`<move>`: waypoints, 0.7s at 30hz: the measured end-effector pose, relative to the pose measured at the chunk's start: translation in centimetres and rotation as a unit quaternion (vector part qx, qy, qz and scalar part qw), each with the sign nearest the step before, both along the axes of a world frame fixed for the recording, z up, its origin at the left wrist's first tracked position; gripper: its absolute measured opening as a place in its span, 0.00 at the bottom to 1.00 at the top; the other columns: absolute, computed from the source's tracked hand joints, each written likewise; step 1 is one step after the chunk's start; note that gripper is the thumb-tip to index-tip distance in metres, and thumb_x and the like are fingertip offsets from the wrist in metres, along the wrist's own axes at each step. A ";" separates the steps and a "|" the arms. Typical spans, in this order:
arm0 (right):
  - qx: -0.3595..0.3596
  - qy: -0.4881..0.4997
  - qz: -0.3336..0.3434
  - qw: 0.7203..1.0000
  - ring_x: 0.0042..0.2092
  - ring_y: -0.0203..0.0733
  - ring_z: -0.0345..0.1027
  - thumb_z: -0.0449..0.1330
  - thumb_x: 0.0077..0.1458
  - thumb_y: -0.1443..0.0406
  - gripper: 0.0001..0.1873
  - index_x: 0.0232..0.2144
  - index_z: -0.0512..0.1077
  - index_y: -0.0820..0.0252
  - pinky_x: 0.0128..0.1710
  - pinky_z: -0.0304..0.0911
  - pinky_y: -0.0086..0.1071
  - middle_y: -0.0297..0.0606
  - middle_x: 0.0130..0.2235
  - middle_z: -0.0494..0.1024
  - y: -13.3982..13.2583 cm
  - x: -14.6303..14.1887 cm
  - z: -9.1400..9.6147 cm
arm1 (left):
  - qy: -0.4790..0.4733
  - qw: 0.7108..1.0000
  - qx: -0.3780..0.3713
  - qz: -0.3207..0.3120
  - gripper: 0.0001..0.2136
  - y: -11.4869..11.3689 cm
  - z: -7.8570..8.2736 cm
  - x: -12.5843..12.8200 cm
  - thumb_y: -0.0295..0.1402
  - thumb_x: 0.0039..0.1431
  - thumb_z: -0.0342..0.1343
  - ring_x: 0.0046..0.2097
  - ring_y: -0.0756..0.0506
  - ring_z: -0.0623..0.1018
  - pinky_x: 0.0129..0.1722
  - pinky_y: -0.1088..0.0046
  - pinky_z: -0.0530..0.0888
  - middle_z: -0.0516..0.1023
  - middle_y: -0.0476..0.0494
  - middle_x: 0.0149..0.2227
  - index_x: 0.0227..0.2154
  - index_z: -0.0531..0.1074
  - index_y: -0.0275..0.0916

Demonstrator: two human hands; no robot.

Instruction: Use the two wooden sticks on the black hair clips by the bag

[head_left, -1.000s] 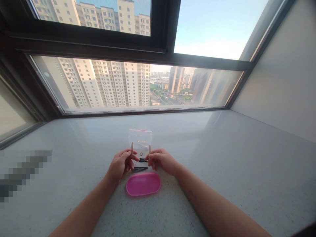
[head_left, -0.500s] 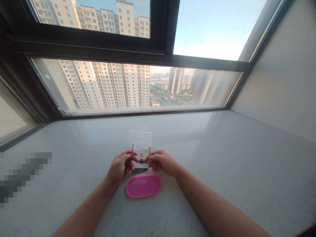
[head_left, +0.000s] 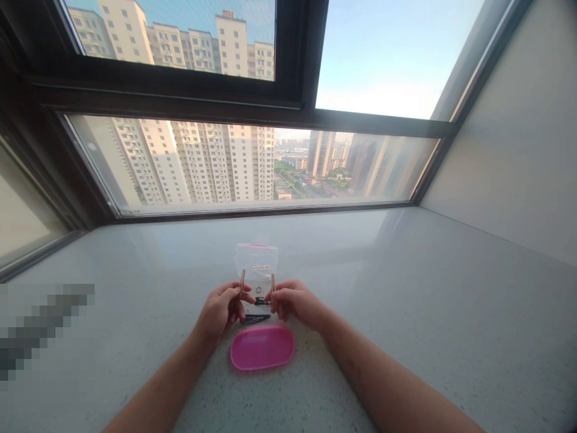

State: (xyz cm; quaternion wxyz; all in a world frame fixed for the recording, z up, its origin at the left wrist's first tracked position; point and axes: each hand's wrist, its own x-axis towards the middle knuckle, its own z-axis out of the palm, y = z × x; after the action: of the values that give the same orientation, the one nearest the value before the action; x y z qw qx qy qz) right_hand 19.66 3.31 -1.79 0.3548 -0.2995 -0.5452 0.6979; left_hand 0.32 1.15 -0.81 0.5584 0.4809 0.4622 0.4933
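My left hand [head_left: 220,310] pinches a small wooden clothespin [head_left: 242,281] upright. My right hand [head_left: 295,302] pinches a second wooden clothespin [head_left: 273,282] the same way. Both hands rest on the pale speckled windowsill [head_left: 406,313]. Between and just behind them lies a clear zip bag [head_left: 256,263] with a pink seal strip and small metal bits inside. A dark hair clip [head_left: 255,319] lies on the sill between my hands, with another small dark item just behind it. A pink oval tray [head_left: 262,347] sits just in front of my hands.
A wide window [head_left: 252,162] with a dark frame runs along the back of the sill, with tower blocks outside. A pale wall [head_left: 518,138] closes the right side. A blurred patch [head_left: 40,325] covers part of the left.
The view has tilted slightly, so hands, bag and tray sit a little lower in the picture. My hands keep the same hold on the two clothespins.
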 end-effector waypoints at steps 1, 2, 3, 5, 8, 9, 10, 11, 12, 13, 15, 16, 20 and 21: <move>0.000 -0.002 0.000 1.000 0.18 0.29 0.60 0.56 0.45 0.63 0.13 0.30 0.73 0.69 0.17 0.52 0.24 0.36 0.22 0.72 0.0 0.0 0.0 | -0.001 1.000 -0.001 -0.001 0.10 0.0 0.0 0.0 0.34 0.49 0.48 0.16 0.53 0.68 0.12 0.81 0.57 0.76 0.43 0.25 0.31 0.68 0.33; 0.000 -0.004 -0.001 1.000 0.18 0.29 0.60 0.56 0.45 0.63 0.13 0.30 0.73 0.69 0.17 0.52 0.24 0.36 0.22 0.72 0.0 0.0 0.0 | -0.001 1.000 -0.002 -0.002 0.10 0.0 0.0 0.0 0.34 0.49 0.48 0.16 0.53 0.68 0.12 0.81 0.57 0.77 0.44 0.25 0.31 0.68 0.33; 0.001 -0.004 -0.001 1.000 0.18 0.29 0.60 0.57 0.44 0.63 0.13 0.30 0.73 0.69 0.17 0.52 0.23 0.36 0.22 0.72 0.0 0.0 -0.1 | -0.001 1.000 -0.004 -0.002 0.10 0.0 0.0 0.0 0.33 0.49 0.48 0.16 0.53 0.68 0.12 0.81 0.56 0.77 0.44 0.25 0.30 0.68 0.33; 0.005 -0.004 0.001 1.000 0.18 0.29 0.60 0.57 0.44 0.63 0.13 0.30 0.73 0.68 0.17 0.53 0.23 0.36 0.22 0.72 0.1 -0.1 -0.1 | 0.002 1.000 -0.008 0.000 0.09 0.0 0.0 0.0 0.33 0.48 0.48 0.15 0.54 0.68 0.12 0.81 0.56 0.77 0.44 0.25 0.30 0.68 0.33; 0.011 -0.007 0.001 1.000 0.18 0.29 0.60 0.58 0.43 0.64 0.12 0.30 0.73 0.68 0.17 0.53 0.23 0.35 0.22 0.72 0.1 -0.1 -0.2 | 0.006 1.000 -0.006 0.003 0.09 0.0 0.0 0.1 0.34 0.47 0.50 0.15 0.54 0.68 0.12 0.81 0.56 0.77 0.44 0.25 0.30 0.69 0.33; 0.013 -0.011 -0.001 1.000 0.18 0.29 0.60 0.59 0.43 0.64 0.12 0.30 0.73 0.68 0.17 0.53 0.24 0.35 0.22 0.72 0.0 -0.1 -0.2 | 0.005 1.000 -0.004 0.002 0.10 0.0 0.0 0.1 0.34 0.47 0.50 0.15 0.54 0.68 0.12 0.81 0.56 0.77 0.44 0.25 0.30 0.69 0.33; 0.014 -0.015 -0.004 1.000 0.18 0.29 0.60 0.60 0.42 0.63 0.13 0.30 0.73 0.68 0.17 0.53 0.24 0.35 0.22 0.72 0.0 -0.1 -0.1 | 0.005 1.000 -0.002 0.000 0.10 0.0 0.0 0.0 0.35 0.47 0.51 0.16 0.54 0.68 0.12 0.81 0.56 0.77 0.44 0.25 0.30 0.69 0.33; 0.015 -0.018 -0.006 1.000 0.18 0.29 0.60 0.60 0.42 0.63 0.13 0.30 0.73 0.68 0.18 0.53 0.24 0.35 0.22 0.72 0.0 -0.1 -0.1 | 0.004 1.000 0.000 -0.003 0.10 0.0 -0.1 0.0 0.35 0.47 0.51 0.16 0.54 0.68 0.12 0.81 0.56 0.77 0.44 0.25 0.30 0.69 0.33; 0.016 -0.022 -0.008 1.000 0.19 0.29 0.60 0.61 0.41 0.62 0.13 0.30 0.73 0.68 0.18 0.53 0.24 0.35 0.22 0.72 -0.1 -0.1 -0.1 | 0.004 1.000 0.001 -0.005 0.10 0.0 -0.1 0.0 0.35 0.47 0.51 0.16 0.54 0.68 0.13 0.81 0.56 0.77 0.43 0.25 0.31 0.69 0.33; 0.018 -0.026 -0.010 0.999 0.19 0.29 0.60 0.62 0.41 0.62 0.14 0.30 0.73 0.67 0.18 0.53 0.24 0.35 0.22 0.72 -0.1 -0.1 -0.1 | 0.004 1.000 0.002 -0.006 0.11 0.1 -0.2 0.0 0.35 0.47 0.52 0.16 0.54 0.68 0.13 0.81 0.56 0.77 0.43 0.26 0.31 0.69 0.33; 0.023 -0.032 -0.014 0.999 0.19 0.29 0.60 0.62 0.40 0.61 0.14 0.29 0.73 0.67 0.18 0.54 0.24 0.34 0.22 0.72 -0.1 -0.2 0.0 | 0.007 1.000 0.001 -0.008 0.11 0.1 -0.3 -0.1 0.36 0.47 0.52 0.15 0.54 0.67 0.12 0.81 0.56 0.77 0.43 0.26 0.31 0.69 0.33; 0.025 -0.033 -0.016 0.999 0.19 0.29 0.60 0.63 0.40 0.60 0.14 0.29 0.72 0.67 0.18 0.54 0.24 0.34 0.22 0.72 -0.1 -0.2 0.0 | 0.011 1.000 0.002 -0.009 0.11 0.1 -0.3 -0.1 0.36 0.47 0.52 0.15 0.55 0.67 0.12 0.81 0.56 0.77 0.43 0.26 0.31 0.69 0.33; 0.025 -0.030 -0.022 0.999 0.18 0.29 0.60 0.63 0.41 0.59 0.14 0.27 0.72 0.67 0.17 0.53 0.23 0.35 0.22 0.72 -0.1 -0.2 0.0 | 0.030 1.000 0.006 -0.006 0.10 0.2 -0.3 0.0 0.36 0.48 0.52 0.15 0.55 0.66 0.12 0.82 0.55 0.77 0.44 0.26 0.30 0.68 0.33; 0.022 -0.028 -0.024 0.999 0.18 0.29 0.60 0.63 0.41 0.59 0.15 0.27 0.72 0.67 0.17 0.53 0.23 0.35 0.22 0.72 -0.1 -0.3 -0.1 | 0.032 0.999 0.006 -0.006 0.11 0.2 -0.3 0.0 0.36 0.48 0.52 0.15 0.55 0.66 0.12 0.82 0.55 0.77 0.44 0.26 0.30 0.68 0.33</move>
State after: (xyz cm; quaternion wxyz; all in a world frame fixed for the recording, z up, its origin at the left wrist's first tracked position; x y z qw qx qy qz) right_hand 19.40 3.25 -1.86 0.3622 -0.3240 -0.5631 0.6683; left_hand 0.35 1.33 -1.11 0.5431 0.5026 0.4744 0.4769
